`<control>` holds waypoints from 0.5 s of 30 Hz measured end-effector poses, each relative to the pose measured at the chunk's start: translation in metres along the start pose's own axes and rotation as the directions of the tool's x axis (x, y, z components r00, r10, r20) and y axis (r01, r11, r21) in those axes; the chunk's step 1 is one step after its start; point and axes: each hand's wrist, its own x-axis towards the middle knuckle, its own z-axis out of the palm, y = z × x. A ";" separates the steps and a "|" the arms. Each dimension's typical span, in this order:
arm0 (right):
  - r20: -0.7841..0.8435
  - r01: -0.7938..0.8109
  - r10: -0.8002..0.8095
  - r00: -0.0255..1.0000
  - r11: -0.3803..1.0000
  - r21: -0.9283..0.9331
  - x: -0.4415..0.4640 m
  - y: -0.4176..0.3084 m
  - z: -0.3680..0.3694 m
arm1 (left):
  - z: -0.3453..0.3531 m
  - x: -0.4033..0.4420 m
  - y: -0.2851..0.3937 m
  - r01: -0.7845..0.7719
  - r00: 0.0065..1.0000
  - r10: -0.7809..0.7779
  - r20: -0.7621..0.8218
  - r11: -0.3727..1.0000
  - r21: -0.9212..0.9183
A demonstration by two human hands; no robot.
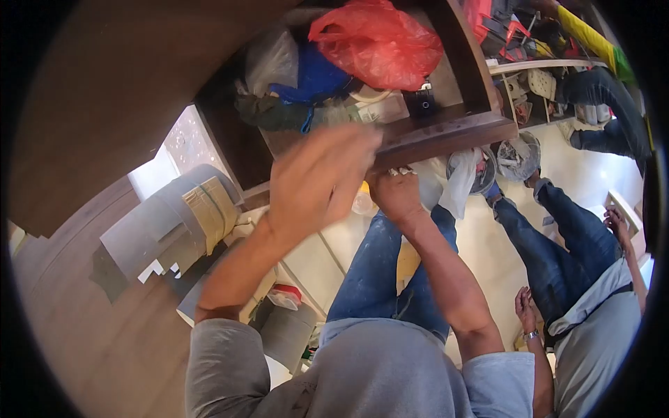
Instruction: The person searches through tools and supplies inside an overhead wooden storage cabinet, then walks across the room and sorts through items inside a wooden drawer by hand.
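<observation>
My left hand [317, 181] is raised over the near left part of an open dark brown drawer [446, 137], smeared by motion. Whether its fingers hold anything does not show. My right hand [397, 198] is closed just under the drawer's front edge. A bit of something white shows at its fingertips, too small to name. Inside the drawer lie a crumpled red plastic bag [380, 43], a blue bag [317, 75], a clear plastic bag [273, 63], a dark green cloth [275, 113] and a small black box [421, 102].
Two buckets [519, 157] stand on the floor beyond my legs. A co-worker in jeans [575, 237] stands at the right, and another person's leg [613, 104] is near a cluttered shelf [536, 90]. Grey rolls with brown tape [209, 212] lie at the left.
</observation>
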 end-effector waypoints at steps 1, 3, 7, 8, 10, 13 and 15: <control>0.005 0.001 -0.001 1.000 1.000 -0.006 0.006 -0.001 0.001 | -0.005 -0.021 0.007 -0.011 0.998 0.008 -0.065 0.999 -0.051; 0.017 -0.001 0.002 1.000 1.000 -0.020 0.019 -0.003 0.004 | -0.008 -0.057 0.013 0.076 0.988 -0.082 -0.132 0.996 -0.048; 0.208 -0.081 0.092 0.974 0.995 -0.059 0.078 -0.011 0.000 | 0.017 -0.132 0.001 0.393 0.874 -0.417 -0.248 0.908 -0.144; 0.160 -0.048 0.053 0.986 0.998 -0.037 0.095 -0.006 0.006 | 0.029 -0.151 -0.002 0.474 0.831 -0.504 -0.234 0.863 -0.176; -0.036 -0.011 0.010 0.999 1.000 -0.009 0.136 -0.010 0.004 | 0.055 -0.196 -0.003 0.634 0.721 -0.675 -0.154 0.734 -0.244; -0.144 0.027 -0.031 0.989 0.999 -0.033 0.191 -0.012 0.006 | 0.094 -0.270 0.001 0.799 0.556 -0.831 0.021 0.527 -0.289; -0.366 0.075 -0.054 0.929 0.996 0.041 0.215 -0.016 0.009 | 0.115 -0.319 0.010 0.850 0.494 -0.862 0.118 0.449 -0.276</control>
